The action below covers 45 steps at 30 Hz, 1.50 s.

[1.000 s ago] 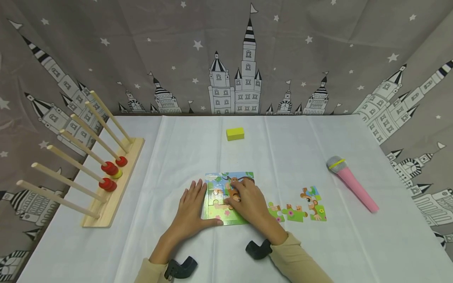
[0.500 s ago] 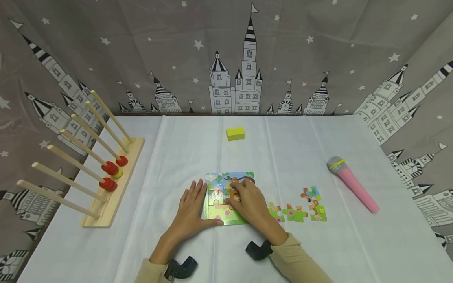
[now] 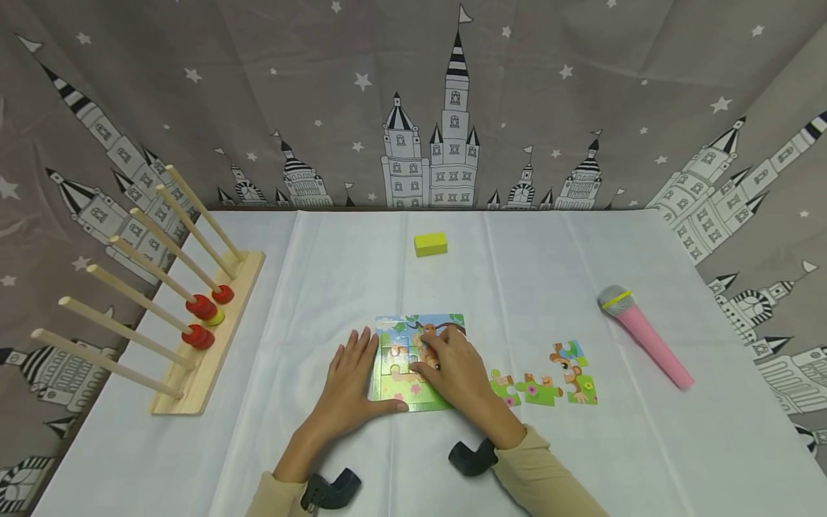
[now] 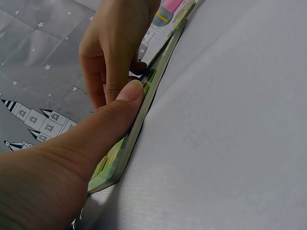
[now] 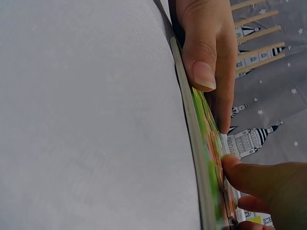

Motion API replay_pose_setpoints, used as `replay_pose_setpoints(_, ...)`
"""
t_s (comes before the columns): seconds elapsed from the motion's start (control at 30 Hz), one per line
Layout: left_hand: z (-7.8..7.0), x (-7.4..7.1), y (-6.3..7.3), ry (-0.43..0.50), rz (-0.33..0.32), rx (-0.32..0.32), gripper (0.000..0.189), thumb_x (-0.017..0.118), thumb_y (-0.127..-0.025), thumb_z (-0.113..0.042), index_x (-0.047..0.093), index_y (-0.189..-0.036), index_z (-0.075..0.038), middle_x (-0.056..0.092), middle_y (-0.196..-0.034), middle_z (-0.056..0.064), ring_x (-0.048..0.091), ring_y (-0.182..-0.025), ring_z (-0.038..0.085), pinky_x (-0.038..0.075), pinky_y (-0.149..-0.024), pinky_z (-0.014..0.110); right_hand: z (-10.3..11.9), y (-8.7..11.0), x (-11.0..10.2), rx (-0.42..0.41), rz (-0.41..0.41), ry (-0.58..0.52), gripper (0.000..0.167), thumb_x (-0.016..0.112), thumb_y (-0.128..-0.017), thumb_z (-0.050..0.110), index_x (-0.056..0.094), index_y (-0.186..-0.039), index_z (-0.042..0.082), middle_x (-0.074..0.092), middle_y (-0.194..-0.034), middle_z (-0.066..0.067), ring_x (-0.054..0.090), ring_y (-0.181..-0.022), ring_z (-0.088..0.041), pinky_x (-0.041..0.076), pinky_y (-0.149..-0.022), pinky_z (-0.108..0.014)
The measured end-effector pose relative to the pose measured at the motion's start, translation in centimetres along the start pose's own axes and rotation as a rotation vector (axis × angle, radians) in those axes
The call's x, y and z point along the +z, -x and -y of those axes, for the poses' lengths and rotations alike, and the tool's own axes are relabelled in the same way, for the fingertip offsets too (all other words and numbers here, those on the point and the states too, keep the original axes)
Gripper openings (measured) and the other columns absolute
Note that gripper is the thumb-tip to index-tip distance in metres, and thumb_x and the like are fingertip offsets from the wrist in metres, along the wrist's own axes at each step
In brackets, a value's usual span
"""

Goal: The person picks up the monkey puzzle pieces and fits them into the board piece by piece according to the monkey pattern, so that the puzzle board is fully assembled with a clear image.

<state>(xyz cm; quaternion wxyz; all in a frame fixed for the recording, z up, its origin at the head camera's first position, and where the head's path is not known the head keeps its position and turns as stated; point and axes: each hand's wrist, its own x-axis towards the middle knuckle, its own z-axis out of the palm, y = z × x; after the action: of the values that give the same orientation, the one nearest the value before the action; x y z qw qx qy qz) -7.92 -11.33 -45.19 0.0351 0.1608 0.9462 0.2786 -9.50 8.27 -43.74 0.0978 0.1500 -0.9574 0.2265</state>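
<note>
While straight-fingered left hand [image 3: 349,380] touches puzzle board [image 3: 421,405] | right hand [image 3: 456,368] pinches monkey piece [image 3: 429,355]

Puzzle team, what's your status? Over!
Left grip on edge of puzzle. Right grip touching its face. Loose pieces to the right. Nothing seen in the way.

- White-covered table [image 3: 698,459], creased by long folds running front to back
- Wooden peg rack [image 3: 218,345] standing near the left edge
- Yellow block [image 3: 431,245] toward the back, near the middle
- Puzzle board [image 3: 395,392] lying flat in front of the block
- Loose puzzle pieces [image 3: 540,391] right of the board
- Pink microphone [image 3: 652,345] lying slantwise farther right, grey head pointing back
</note>
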Motion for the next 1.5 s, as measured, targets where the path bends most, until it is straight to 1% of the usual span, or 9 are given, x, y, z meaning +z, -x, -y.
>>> replay_pose_setpoints(0.37, 0.0, 0.0, 0.0, -0.007, 0.007, -0.009, 0.114, 0.072, -0.062, -0.060, 0.019, -0.144, -0.001, 0.013, -0.152, 0.015, 0.005, -0.141, 0.033, 0.006, -0.112, 0.052, -0.2, 0.0, 0.1, -0.034, -0.012, 0.000, 0.051, 0.072, -0.072, 0.040, 0.064, -0.110, 0.007, 0.051, -0.085, -0.004, 0.041, -0.063, -0.010, 0.035, -0.055, -0.021)
replay_pose_setpoints(0.5, 0.0, 0.0, 0.0, -0.005, 0.003, -0.005, 0.114, 0.072, -0.061, -0.060, 0.020, -0.144, -0.001, 0.013, -0.152, 0.016, 0.006, -0.141, 0.033, 0.007, -0.112, 0.052, -0.4, 0.1, -0.3, -0.033, 0.000, -0.045, 0.047, 0.071, -0.075, 0.038, 0.064, -0.110, 0.007, 0.054, -0.090, -0.006, 0.046, -0.068, -0.012, 0.037, -0.061, -0.024)
replay_pose_setpoints(0.67, 0.0, 0.0, 0.0, 0.001, -0.009, 0.000, 0.115, 0.073, -0.060, -0.059, 0.020, -0.143, -0.001, 0.014, -0.152, 0.016, 0.006, -0.141, 0.034, 0.007, -0.112, 0.052, -1.1, 0.2, -1.6, -0.012, -0.006, -0.085, 0.038, 0.069, -0.079, 0.032, 0.066, -0.108, 0.009, 0.058, -0.096, -0.008, 0.051, -0.073, -0.014, 0.033, -0.064, -0.026)
replay_pose_setpoints(0.87, 0.0, 0.0, 0.0, 0.003, -0.013, -0.004, 0.115, 0.073, -0.059, -0.059, 0.020, -0.144, -0.001, 0.014, -0.152, 0.016, 0.006, -0.141, 0.034, 0.007, -0.112, 0.052, -3.5, 0.6, -3.6, 0.061, -0.003, -0.064, 0.034, 0.068, -0.080, 0.031, 0.066, -0.106, 0.009, 0.063, -0.095, -0.008, 0.057, -0.081, -0.018, 0.036, -0.069, -0.030)
replay_pose_setpoints(0.97, 0.1, 0.1, 0.0, 0.007, -0.004, -0.011, 0.116, 0.074, -0.059, -0.059, 0.019, -0.144, -0.001, 0.014, -0.152, 0.015, 0.005, -0.141, 0.033, 0.007, -0.112, 0.051, -5.3, 1.2, -4.6, 0.106, -0.003, -0.054, 0.025, 0.066, -0.082, 0.028, 0.068, -0.098, 0.009, 0.065, -0.092, -0.006, 0.059, -0.086, -0.020, 0.038, -0.073, -0.035)
replay_pose_setpoints(1.13, 0.1, 0.2, -0.1, -0.005, -0.004, -0.014, 0.116, 0.073, -0.059, -0.060, 0.020, -0.144, -0.001, 0.014, -0.152, 0.015, 0.005, -0.142, 0.032, 0.007, -0.113, 0.051, -8.5, 2.5, -6.4, 0.200, 0.011, -0.052, 0.016, 0.064, -0.083, 0.022, 0.068, -0.085, 0.007, 0.065, -0.085, -0.006, 0.058, -0.080, -0.021, 0.040, -0.072, -0.040)
replay_pose_setpoints(1.27, 0.1, 0.2, -0.1, 0.001, -0.006, -0.012, 0.116, 0.073, -0.059, -0.060, 0.020, -0.144, -0.001, 0.014, -0.152, 0.015, 0.006, -0.141, 0.033, 0.007, -0.112, 0.052, -11.0, 3.7, -8.0, 0.293, 0.032, -0.036, 0.018, 0.063, -0.083, 0.022, 0.066, -0.087, 0.004, 0.062, -0.084, -0.009, 0.057, -0.078, -0.022, 0.041, -0.073, -0.042)
replay_pose_setpoints(1.37, 0.1, 0.1, 0.0, 0.009, -0.007, -0.011, 0.116, 0.074, -0.059, -0.059, 0.020, -0.144, -0.001, 0.014, -0.152, 0.015, 0.005, -0.141, 0.033, 0.007, -0.113, 0.051, -12.6, 4.6, -9.2, 0.360, 0.054, -0.027, 0.023, 0.061, -0.085, 0.024, 0.063, -0.091, 0.002, 0.059, -0.086, -0.012, 0.055, -0.077, -0.022, 0.043, -0.070, -0.039)
replay_pose_setpoints(1.5, 0.0, 0.1, 0.0, 0.012, -0.005, -0.013, 0.116, 0.073, -0.059, -0.059, 0.020, -0.144, -0.001, 0.014, -0.152, 0.015, 0.005, -0.141, 0.033, 0.007, -0.113, 0.051, -14.1, 5.4, -10.6, 0.420, 0.087, -0.035, 0.031, 0.061, -0.085, 0.027, 0.059, -0.097, -0.002, 0.056, -0.090, -0.017, 0.053, -0.080, -0.024, 0.043, -0.066, -0.035)
